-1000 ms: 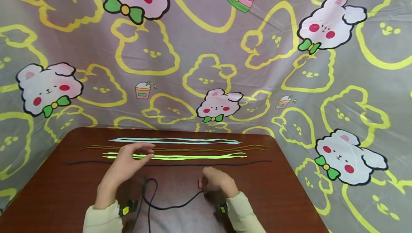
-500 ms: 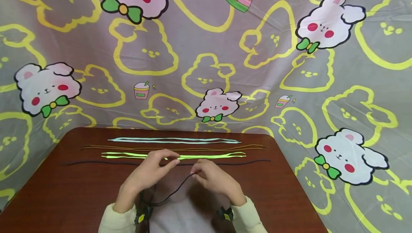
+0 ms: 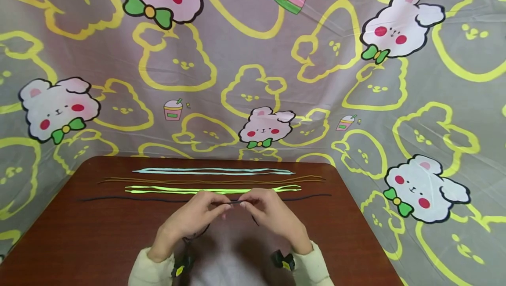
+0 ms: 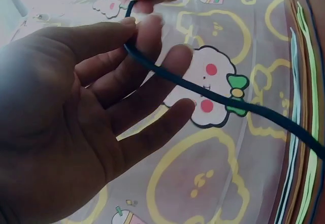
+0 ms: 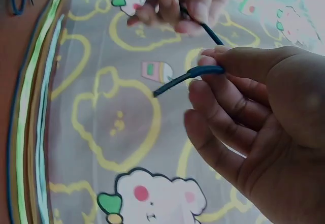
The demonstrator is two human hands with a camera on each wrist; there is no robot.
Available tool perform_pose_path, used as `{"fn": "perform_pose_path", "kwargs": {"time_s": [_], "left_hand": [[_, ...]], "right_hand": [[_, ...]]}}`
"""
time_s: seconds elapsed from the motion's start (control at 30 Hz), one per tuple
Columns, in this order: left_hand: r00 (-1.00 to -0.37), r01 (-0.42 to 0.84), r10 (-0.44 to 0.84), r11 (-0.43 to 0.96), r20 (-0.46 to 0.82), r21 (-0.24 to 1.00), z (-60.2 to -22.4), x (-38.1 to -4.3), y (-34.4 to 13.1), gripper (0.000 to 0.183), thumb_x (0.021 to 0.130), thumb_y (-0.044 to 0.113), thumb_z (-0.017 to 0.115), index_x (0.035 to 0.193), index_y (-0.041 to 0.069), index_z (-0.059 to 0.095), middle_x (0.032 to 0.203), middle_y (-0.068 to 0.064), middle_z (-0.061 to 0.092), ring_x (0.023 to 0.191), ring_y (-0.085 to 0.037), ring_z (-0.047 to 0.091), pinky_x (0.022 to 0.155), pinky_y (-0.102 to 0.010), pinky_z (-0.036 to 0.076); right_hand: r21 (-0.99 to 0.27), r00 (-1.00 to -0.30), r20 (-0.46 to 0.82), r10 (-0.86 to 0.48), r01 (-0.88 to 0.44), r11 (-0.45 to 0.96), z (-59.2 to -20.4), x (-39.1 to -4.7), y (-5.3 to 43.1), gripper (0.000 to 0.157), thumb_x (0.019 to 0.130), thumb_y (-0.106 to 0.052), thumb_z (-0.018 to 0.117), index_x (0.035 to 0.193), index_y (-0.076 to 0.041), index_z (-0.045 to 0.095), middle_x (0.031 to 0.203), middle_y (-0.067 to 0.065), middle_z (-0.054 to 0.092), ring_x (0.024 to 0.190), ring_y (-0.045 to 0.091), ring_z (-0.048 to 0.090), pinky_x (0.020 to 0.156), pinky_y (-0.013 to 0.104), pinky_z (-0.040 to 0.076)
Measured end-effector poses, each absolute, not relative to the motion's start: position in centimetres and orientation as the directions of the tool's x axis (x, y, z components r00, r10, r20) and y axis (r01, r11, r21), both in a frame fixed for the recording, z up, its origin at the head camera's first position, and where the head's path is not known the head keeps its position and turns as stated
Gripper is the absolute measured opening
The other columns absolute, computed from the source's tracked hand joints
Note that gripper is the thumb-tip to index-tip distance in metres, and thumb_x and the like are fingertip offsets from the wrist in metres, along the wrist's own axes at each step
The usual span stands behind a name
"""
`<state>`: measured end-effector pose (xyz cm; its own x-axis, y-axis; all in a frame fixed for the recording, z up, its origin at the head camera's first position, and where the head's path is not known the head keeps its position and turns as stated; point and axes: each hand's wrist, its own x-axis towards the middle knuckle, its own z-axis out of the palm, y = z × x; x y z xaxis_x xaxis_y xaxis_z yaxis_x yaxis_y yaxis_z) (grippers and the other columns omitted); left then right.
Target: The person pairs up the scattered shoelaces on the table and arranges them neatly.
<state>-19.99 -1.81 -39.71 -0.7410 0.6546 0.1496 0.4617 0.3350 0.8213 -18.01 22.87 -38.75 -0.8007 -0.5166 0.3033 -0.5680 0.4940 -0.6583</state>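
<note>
A dark navy cord runs between my two hands, raised over the front middle of the table. My left hand pinches it between thumb and forefinger, the other fingers spread loosely, and the cord trails off from there past the fingers. My right hand pinches the same cord near one end, and the short tip sticks out beyond the fingers in the right wrist view. Only a short stretch spans the gap between the two pinches in the head view.
Across the back of the brown table lie a pale blue lace, a brown lace, a neon yellow lace and another dark cord. A patterned cloth hangs behind and at the sides.
My left hand has moved right and now pinches the cord. The right hand has lifted its end off the table, and the two hands have come close together.
</note>
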Motion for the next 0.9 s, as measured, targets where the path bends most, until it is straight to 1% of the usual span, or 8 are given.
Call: {"fn": "perform_pose_path", "kwargs": {"time_s": [0.1, 0.17, 0.27, 0.4, 0.5, 0.63, 0.8, 0.9], "left_hand": [[-0.758, 0.467, 0.629, 0.339, 0.173, 0.816, -39.5, -20.0, -2.4, 0.021, 0.105, 0.022, 0.059, 0.113, 0.012, 0.074, 0.086, 0.005, 0.070, 0.075, -0.008, 0.064, 0.067, -0.027, 0.052], [-0.769, 0.469, 0.612, 0.341, 0.186, 0.814, -39.5, -20.1, -2.9, 0.021, 0.104, 0.021, 0.060, 0.114, 0.011, 0.074, 0.090, 0.004, 0.071, 0.078, -0.011, 0.066, 0.068, -0.026, 0.052], [-0.782, 0.464, 0.591, 0.336, 0.200, 0.820, -39.6, -20.3, -3.6, 0.019, 0.103, 0.019, 0.062, 0.113, 0.010, 0.075, 0.095, 0.003, 0.071, 0.080, -0.013, 0.067, 0.071, -0.027, 0.054], [-0.802, 0.458, 0.557, 0.344, 0.215, 0.820, -39.5, -20.4, -4.5, 0.018, 0.102, 0.017, 0.063, 0.113, 0.009, 0.074, 0.095, 0.003, 0.071, 0.078, -0.011, 0.068, 0.070, -0.028, 0.055], [-0.824, 0.454, 0.522, 0.371, 0.223, 0.810, -39.3, -20.5, -5.3, 0.019, 0.102, 0.016, 0.064, 0.115, 0.007, 0.074, 0.093, 0.003, 0.071, 0.077, -0.009, 0.067, 0.067, -0.028, 0.054], [-0.855, 0.433, 0.469, 0.408, 0.222, 0.804, -39.2, -20.6, -6.5, 0.019, 0.101, 0.015, 0.065, 0.116, 0.006, 0.073, 0.087, 0.004, 0.070, 0.077, -0.009, 0.066, 0.066, -0.027, 0.053], [-0.880, 0.430, 0.399, 0.443, 0.256, 0.787, -39.2, -20.8, -7.9, 0.018, 0.100, 0.014, 0.065, 0.114, 0.007, 0.074, 0.082, 0.006, 0.069, 0.077, -0.011, 0.065, 0.064, -0.028, 0.051], [-0.888, 0.433, 0.365, 0.459, 0.280, 0.776, -39.2, -20.8, -8.7, 0.016, 0.100, 0.014, 0.066, 0.112, 0.009, 0.075, 0.084, 0.005, 0.070, 0.077, -0.010, 0.066, 0.064, -0.028, 0.051]], "right_hand": [[-0.637, -0.807, 0.322, -0.495, -0.572, 0.517, -38.4, -18.0, 23.7, 0.015, 0.101, -0.016, 0.065, 0.112, -0.019, 0.075, 0.099, -0.012, 0.070, 0.071, 0.003, 0.060, 0.070, 0.026, 0.055], [-0.623, -0.812, 0.333, -0.479, -0.571, 0.534, -38.2, -17.9, 24.3, 0.016, 0.100, -0.015, 0.066, 0.113, -0.018, 0.076, 0.101, -0.012, 0.071, 0.080, 0.004, 0.062, 0.074, 0.027, 0.055], [-0.625, -0.828, 0.338, -0.446, -0.552, 0.551, -37.8, -17.8, 25.2, 0.016, 0.100, -0.014, 0.066, 0.113, -0.017, 0.076, 0.104, -0.011, 0.071, 0.084, 0.005, 0.064, 0.077, 0.027, 0.057], [-0.632, -0.842, 0.367, -0.395, -0.537, 0.559, -37.4, -17.8, 26.6, 0.018, 0.099, -0.008, 0.066, 0.112, -0.017, 0.075, 0.102, -0.009, 0.071, 0.068, 0.008, 0.063, 0.065, 0.027, 0.057], [-0.629, -0.853, 0.380, -0.358, -0.522, 0.576, -37.1, -17.8, 27.6, 0.021, 0.098, -0.006, 0.067, 0.114, -0.017, 0.075, 0.103, -0.007, 0.071, 0.052, 0.009, 0.056, 0.055, 0.027, 0.053], [-0.610, -0.865, 0.395, -0.309, -0.499, 0.615, -37.0, -17.8, 28.9, 0.020, 0.097, -0.007, 0.069, 0.115, -0.013, 0.075, 0.108, -0.003, 0.072, 0.049, 0.005, 0.053, 0.059, 0.028, 0.052], [-0.573, -0.862, 0.435, -0.261, -0.488, 0.659, -36.9, -18.0, 30.4, 0.020, 0.095, -0.005, 0.071, 0.113, -0.012, 0.076, 0.105, -0.002, 0.075, 0.065, 0.006, 0.058, 0.065, 0.029, 0.053], [-0.563, -0.859, 0.454, -0.237, -0.483, 0.671, -36.9, -18.1, 31.3, 0.020, 0.094, -0.004, 0.072, 0.112, -0.010, 0.076, 0.104, -0.003, 0.075, 0.075, 0.008, 0.062, 0.068, 0.030, 0.054]]}}
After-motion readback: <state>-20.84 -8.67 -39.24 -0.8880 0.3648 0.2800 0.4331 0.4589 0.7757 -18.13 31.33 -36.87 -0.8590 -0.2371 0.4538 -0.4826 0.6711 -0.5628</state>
